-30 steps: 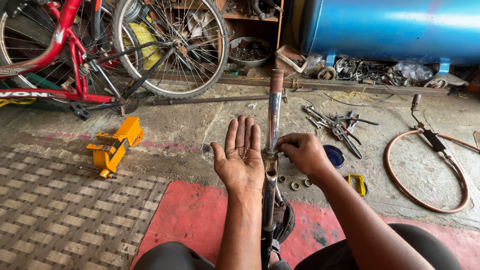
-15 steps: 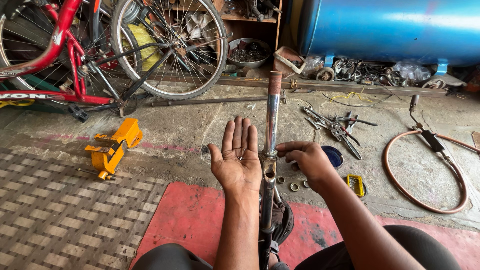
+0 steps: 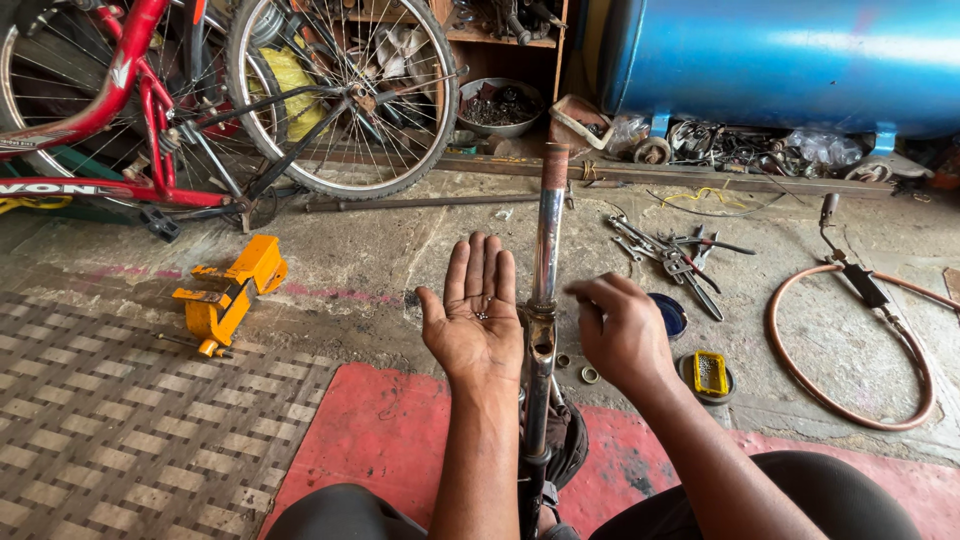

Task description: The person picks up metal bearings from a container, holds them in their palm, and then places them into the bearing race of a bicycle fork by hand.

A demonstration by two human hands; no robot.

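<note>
My left hand (image 3: 476, 312) is held flat, palm up, with a few tiny dark bearing balls (image 3: 482, 309) resting in the palm. A chrome bicycle fork tube (image 3: 546, 245) with a rusty top stands upright between my hands, its lower end down between my knees. My right hand (image 3: 619, 328) hovers just right of the tube, fingers curled and pinched together near the tube's collar. Whether it holds a ball is too small to tell.
A yellow bench vise (image 3: 228, 294) lies on the concrete floor at left. Pliers and wrenches (image 3: 672, 257) lie at right, beside a small blue tin (image 3: 669, 314) and a yellow-rimmed tin (image 3: 710, 372). A red bicycle (image 3: 150, 120), a blue tank (image 3: 790, 60) and an orange hose (image 3: 850, 345) ring the area.
My right hand has lifted off the tube's collar and shifted slightly right. My left hand stays palm up in about the same place.
</note>
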